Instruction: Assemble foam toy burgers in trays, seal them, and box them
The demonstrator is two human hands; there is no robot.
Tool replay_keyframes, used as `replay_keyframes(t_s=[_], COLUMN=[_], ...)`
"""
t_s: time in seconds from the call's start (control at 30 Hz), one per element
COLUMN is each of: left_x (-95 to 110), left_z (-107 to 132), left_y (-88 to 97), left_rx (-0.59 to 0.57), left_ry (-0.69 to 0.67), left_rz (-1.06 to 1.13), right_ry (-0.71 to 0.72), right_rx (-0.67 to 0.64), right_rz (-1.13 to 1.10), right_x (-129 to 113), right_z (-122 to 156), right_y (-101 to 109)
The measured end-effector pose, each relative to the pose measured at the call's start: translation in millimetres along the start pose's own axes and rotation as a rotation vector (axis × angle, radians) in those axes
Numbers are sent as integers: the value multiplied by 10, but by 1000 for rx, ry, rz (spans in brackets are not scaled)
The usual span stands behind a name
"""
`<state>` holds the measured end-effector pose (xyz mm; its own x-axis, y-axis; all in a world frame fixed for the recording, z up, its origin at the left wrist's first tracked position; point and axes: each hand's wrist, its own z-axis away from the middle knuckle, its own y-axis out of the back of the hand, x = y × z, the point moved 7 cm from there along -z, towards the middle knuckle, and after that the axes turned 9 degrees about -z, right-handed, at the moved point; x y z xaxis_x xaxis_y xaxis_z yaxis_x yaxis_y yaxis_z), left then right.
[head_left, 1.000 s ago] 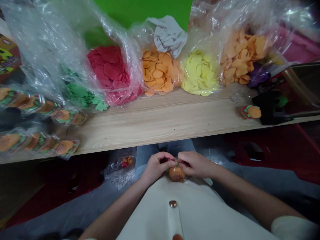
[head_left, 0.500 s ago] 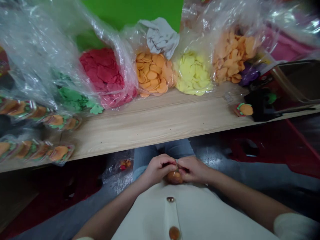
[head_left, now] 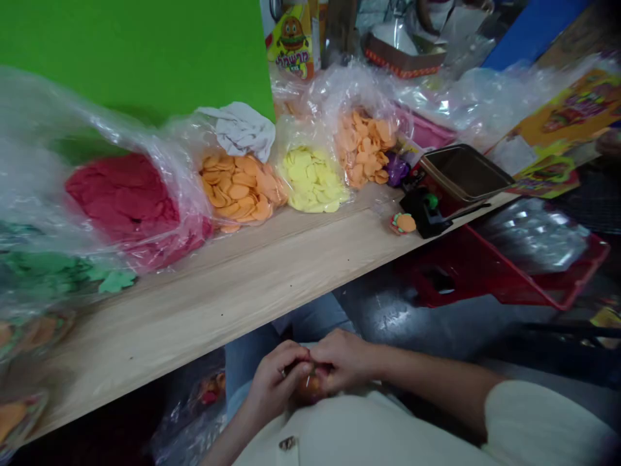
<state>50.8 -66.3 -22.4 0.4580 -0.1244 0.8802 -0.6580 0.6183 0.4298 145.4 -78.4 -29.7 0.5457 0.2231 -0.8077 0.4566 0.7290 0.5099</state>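
Head view: burger-shaped piece (head_left: 309,387) between left hand (head_left: 279,377) and right hand (head_left: 343,358), nearer than table (head_left: 255,288). Both hands narrowed, holding it by its far side.

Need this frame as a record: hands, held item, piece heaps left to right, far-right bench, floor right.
left hand: fingers and thumb closed on miniature burger
right hand: closed on the same burger, against the left hand
held item: in front of the table, mostly hidden by the hands
piece heaps: green, red, orange, yellow, paler orange
bench right: second burger beside black tape dispenser
floor right: red crate holding clear plastic
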Motion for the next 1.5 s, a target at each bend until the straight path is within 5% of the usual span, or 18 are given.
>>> replay_keyframes(t_s=[0.27,0.53,0.77,1.03,1.3,1.5], left_x=[-169,60,133,-64,-122,-9], left_z=[-75,-24,70,-10,79,0], left_y=[12,38,-10,21,-34,64], left_rx=[69,103,69,11,31,74], left_ry=[119,-16,-109,137,203,119], left_rz=[106,30,-43,299,536,201], right_ry=[-39,43,113,24,-55,-12], right_rx=[130,68,161,140,92,26], right_rz=[-143,-97,-64,-176,-301,-161], right_x=[128,-2,-12,8,27,-59], right_z=[139,191,197,166,324,289], right_y=[197,143,-9,93,264,212])
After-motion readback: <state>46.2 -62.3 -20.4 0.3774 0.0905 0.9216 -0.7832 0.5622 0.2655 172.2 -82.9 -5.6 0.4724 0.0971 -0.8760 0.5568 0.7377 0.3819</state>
